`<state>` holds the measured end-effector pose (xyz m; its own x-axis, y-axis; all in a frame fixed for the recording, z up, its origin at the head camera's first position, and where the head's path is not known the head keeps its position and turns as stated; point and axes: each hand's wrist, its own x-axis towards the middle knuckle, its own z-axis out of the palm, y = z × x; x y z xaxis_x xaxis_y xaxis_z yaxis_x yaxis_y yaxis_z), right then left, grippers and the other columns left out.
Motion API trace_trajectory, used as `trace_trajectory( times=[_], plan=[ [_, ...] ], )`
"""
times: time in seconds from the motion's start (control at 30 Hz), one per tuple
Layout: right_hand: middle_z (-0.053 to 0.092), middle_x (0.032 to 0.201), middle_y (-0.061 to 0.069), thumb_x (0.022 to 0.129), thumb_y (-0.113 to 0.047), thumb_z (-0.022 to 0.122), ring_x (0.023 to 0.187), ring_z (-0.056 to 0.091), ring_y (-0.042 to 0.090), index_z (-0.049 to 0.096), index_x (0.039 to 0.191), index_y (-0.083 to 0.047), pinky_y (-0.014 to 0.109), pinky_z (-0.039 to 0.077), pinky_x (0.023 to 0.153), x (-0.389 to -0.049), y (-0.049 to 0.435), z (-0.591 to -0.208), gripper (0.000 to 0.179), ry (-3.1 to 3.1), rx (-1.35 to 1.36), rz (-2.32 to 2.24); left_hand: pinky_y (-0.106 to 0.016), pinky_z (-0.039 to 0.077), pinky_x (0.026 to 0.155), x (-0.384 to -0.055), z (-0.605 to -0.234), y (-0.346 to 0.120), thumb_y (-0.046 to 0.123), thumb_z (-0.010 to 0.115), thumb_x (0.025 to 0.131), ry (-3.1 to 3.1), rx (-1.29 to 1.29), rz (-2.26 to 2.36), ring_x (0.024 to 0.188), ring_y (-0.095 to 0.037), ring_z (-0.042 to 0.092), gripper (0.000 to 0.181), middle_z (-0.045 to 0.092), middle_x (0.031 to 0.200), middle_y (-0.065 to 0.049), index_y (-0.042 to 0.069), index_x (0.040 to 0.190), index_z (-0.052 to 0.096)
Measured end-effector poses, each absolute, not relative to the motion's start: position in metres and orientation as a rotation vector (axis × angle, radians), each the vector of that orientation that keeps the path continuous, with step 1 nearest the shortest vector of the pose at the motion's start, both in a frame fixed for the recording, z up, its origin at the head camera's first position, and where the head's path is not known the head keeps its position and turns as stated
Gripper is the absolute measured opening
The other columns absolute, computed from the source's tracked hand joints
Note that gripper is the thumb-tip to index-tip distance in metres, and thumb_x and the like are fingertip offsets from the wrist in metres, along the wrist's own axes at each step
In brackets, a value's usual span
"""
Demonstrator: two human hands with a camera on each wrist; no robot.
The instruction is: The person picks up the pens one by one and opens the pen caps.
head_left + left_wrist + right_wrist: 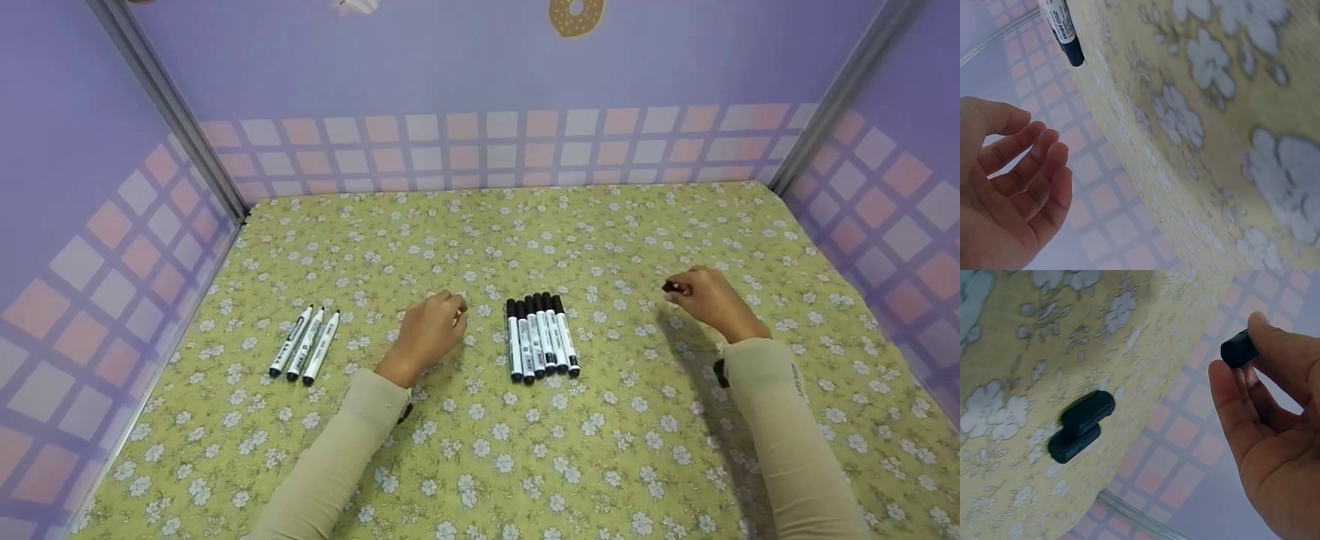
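My right hand (709, 300) pinches a black marker cap (1239, 350) between thumb and fingertips, above the cloth. Two more black caps (1088, 413) lie side by side on the cloth in the right wrist view; the hand hides them in the head view. My left hand (429, 334) hovers over the middle left with loosely bent fingers, holding nothing. To its left lie three uncapped white markers (322, 347), tips pointing away. On its right is a row of several capped markers (556, 337), black caps at the far end. The left wrist view catches one marker (1061, 21).
A yellow-green floral cloth (480, 450) covers the table. Purple panels with a pink and white check (465, 150) enclose the back and both sides, joined by grey corner posts (169, 112).
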<state>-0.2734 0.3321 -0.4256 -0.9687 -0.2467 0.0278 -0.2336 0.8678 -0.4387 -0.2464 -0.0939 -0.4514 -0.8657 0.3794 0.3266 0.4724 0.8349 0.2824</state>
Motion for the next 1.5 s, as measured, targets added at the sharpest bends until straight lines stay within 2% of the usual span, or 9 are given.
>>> trace_trajectory(
  times=[0.2, 0.3, 0.4, 0.53, 0.63, 0.7, 0.8, 0.93, 1.5],
  plan=[
    [0.060, 0.106, 0.030, 0.095, -0.006, 0.058, 0.089, 0.061, 0.035, 0.060, 0.120, 0.013, 0.045, 0.049, 0.071, -0.274, 0.346, -0.431, 0.032, 2.960, -0.323, -0.710, -0.032, 0.048, 0.055, -0.245, -0.451, -0.085, 0.015, 0.056, 0.097, -2.796, -0.641, -0.584, 0.068, -0.018, 0.060, 0.017, 0.065, 0.089, -0.009, 0.005, 0.099, 0.070],
    [0.061, 0.109, 0.032, 0.096, -0.007, 0.056, 0.090, 0.063, 0.036, 0.060, 0.120, 0.013, 0.041, 0.051, 0.069, -0.276, 0.350, -0.433, 0.032, 2.927, -0.292, -0.724, -0.034, 0.050, 0.060, -0.244, -0.452, -0.081, 0.015, 0.056, 0.097, -2.814, -0.636, -0.610, 0.073, -0.020, 0.062, 0.018, 0.065, 0.091, -0.010, 0.005, 0.100, 0.070],
    [0.062, 0.110, 0.033, 0.095, -0.006, 0.056, 0.081, 0.063, 0.029, 0.059, 0.121, 0.013, 0.035, 0.048, 0.062, -0.276, 0.354, -0.434, 0.033, 2.895, -0.259, -0.745, -0.034, 0.051, 0.062, -0.243, -0.452, -0.078, 0.015, 0.055, 0.097, -2.829, -0.636, -0.627, 0.075, -0.020, 0.062, 0.018, 0.065, 0.092, -0.009, 0.005, 0.100, 0.070],
    [0.064, 0.106, 0.032, 0.095, -0.006, 0.058, 0.067, 0.056, 0.018, 0.061, 0.119, 0.013, 0.030, 0.043, 0.056, -0.275, 0.357, -0.437, 0.031, 2.886, -0.240, -0.740, -0.032, 0.051, 0.062, -0.242, -0.452, -0.073, 0.015, 0.055, 0.097, -2.841, -0.645, -0.648, 0.075, -0.019, 0.062, 0.018, 0.066, 0.092, -0.009, 0.005, 0.101, 0.070],
    [0.065, 0.104, 0.031, 0.094, -0.007, 0.058, 0.064, 0.055, 0.017, 0.063, 0.116, 0.012, 0.030, 0.042, 0.056, -0.274, 0.360, -0.439, 0.029, 2.890, -0.221, -0.720, -0.032, 0.051, 0.062, -0.242, -0.452, -0.070, 0.015, 0.055, 0.097, -2.841, -0.658, -0.653, 0.076, -0.018, 0.062, 0.018, 0.066, 0.093, -0.008, 0.005, 0.101, 0.070],
    [0.064, 0.106, 0.032, 0.094, -0.007, 0.059, 0.067, 0.059, 0.021, 0.063, 0.117, 0.012, 0.031, 0.044, 0.057, -0.274, 0.362, -0.442, 0.030, 2.887, -0.204, -0.698, -0.031, 0.051, 0.062, -0.243, -0.453, -0.068, 0.015, 0.054, 0.098, -2.849, -0.661, -0.655, 0.075, -0.018, 0.062, 0.019, 0.066, 0.093, -0.008, 0.006, 0.102, 0.070],
    [0.062, 0.113, 0.033, 0.094, -0.007, 0.059, 0.082, 0.065, 0.034, 0.061, 0.120, 0.012, 0.038, 0.052, 0.065, -0.273, 0.364, -0.446, 0.032, 2.873, -0.184, -0.677, -0.032, 0.051, 0.063, -0.243, -0.455, -0.066, 0.015, 0.054, 0.098, -2.857, -0.666, -0.661, 0.075, -0.018, 0.062, 0.020, 0.066, 0.094, -0.008, 0.005, 0.103, 0.070],
    [0.060, 0.117, 0.034, 0.094, -0.007, 0.059, 0.101, 0.063, 0.042, 0.061, 0.121, 0.011, 0.049, 0.053, 0.079, -0.272, 0.366, -0.450, 0.032, 2.854, -0.174, -0.680, -0.033, 0.052, 0.065, -0.242, -0.456, -0.063, 0.014, 0.054, 0.097, -2.858, -0.674, -0.676, 0.077, -0.019, 0.063, 0.021, 0.066, 0.094, -0.009, 0.004, 0.104, 0.070],
    [0.062, 0.114, 0.031, 0.093, -0.003, 0.059, 0.099, 0.064, 0.041, 0.066, 0.114, 0.008, 0.047, 0.054, 0.078, -0.268, 0.371, -0.457, 0.025, 2.872, -0.180, -0.730, -0.036, 0.053, 0.071, -0.245, -0.459, -0.050, 0.016, 0.053, 0.097, -2.979, -0.610, -0.765, 0.086, -0.021, 0.064, 0.025, 0.065, 0.103, -0.010, 0.003, 0.112, 0.067]
  ],
)
